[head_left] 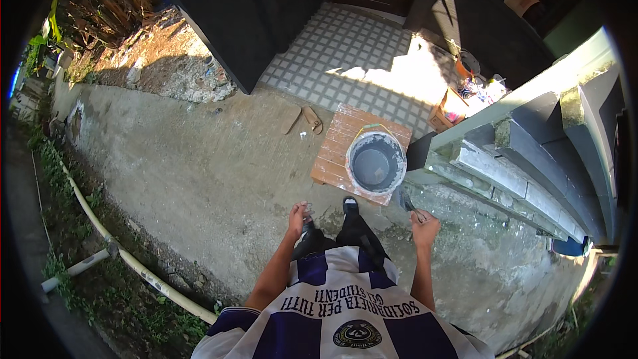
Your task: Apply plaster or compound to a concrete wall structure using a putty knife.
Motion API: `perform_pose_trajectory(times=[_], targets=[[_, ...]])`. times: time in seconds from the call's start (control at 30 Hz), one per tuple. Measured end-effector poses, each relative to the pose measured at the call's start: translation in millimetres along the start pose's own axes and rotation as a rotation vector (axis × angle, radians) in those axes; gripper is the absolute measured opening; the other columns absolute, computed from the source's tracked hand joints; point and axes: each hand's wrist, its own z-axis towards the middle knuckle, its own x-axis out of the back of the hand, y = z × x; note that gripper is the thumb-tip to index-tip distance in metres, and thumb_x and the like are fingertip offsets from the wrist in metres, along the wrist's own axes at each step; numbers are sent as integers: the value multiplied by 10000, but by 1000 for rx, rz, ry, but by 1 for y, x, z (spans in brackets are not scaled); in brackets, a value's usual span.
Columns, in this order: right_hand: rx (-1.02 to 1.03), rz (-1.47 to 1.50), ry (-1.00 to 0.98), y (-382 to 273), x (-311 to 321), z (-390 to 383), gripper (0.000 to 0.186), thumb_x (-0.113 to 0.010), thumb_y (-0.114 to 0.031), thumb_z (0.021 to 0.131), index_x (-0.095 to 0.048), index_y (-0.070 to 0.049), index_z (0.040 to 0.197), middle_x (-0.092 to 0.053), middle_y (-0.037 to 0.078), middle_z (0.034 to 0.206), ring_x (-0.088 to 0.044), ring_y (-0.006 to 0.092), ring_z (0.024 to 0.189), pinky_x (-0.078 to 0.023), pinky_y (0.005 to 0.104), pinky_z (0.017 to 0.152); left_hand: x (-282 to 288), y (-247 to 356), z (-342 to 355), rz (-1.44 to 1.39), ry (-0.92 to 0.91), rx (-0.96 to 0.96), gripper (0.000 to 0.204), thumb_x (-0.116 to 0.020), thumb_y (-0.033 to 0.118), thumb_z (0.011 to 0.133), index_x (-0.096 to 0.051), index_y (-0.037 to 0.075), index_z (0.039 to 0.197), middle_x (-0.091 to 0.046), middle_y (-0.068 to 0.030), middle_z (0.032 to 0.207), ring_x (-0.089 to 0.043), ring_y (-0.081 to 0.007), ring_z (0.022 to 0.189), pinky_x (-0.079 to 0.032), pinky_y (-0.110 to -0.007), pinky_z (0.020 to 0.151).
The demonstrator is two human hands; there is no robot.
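My right hand (425, 227) is closed around the handle of a paintbrush (404, 199). The brush's grey-coated bristles point up and left, just beside the bucket. My left hand (298, 219) hangs in front of me with its fingers curled; whether anything is in them is too small to tell. Ahead of both hands a paint bucket (349, 171) stands upright, smeared white and grey, with grey paint or slurry inside. Its handle (376, 126) leans toward the far rim. Under the bucket is a low, paint-spattered wooden table (330, 153).
Steps (505, 176) rise at the right. A pair of sandals (302, 120) lies on the concrete beyond the table's left side. Farther off is a tiled porch (319, 46) with a cardboard box (446, 112). A pale pipe (143, 278) runs along the left edge beside plants.
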Motion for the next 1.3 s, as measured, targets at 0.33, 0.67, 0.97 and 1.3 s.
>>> perform_pose_trajectory(times=[0.33,0.67,0.97,1.3], targets=[[238,-35,-120,-5,-63,119,178,-744,-100,730,-646,42,775,-613,102,615,-555,97,549,-451,267,539,-74,-38,44,138,-72,58,242,-520,252,908,-554,141,1120,-613,1,1043,-610,-164,882,-446,-312,711],[408,-186,-330,73,-168,177,194,-684,-174,806,-664,10,861,-643,136,778,-627,249,643,-486,320,599,-148,-77,90,41,-46,213,358,-514,245,913,-510,34,1202,-583,-64,1143,-593,-231,1041,-459,-374,864],[318,-313,-530,111,-235,198,262,-656,-272,815,-665,-22,892,-643,158,806,-626,330,737,-479,389,665,-174,-82,113,-331,-8,266,547,-395,322,948,-331,-41,1352,-393,-173,1389,-410,-286,1273,-336,-401,1049],[273,-213,-874,86,-189,223,227,-654,-230,824,-663,-6,853,-644,166,729,-626,322,667,-476,367,617,-177,-60,108,-368,-91,336,704,-339,455,957,-211,-77,1400,-310,-215,1439,-320,-294,1334,-260,-390,1103]])
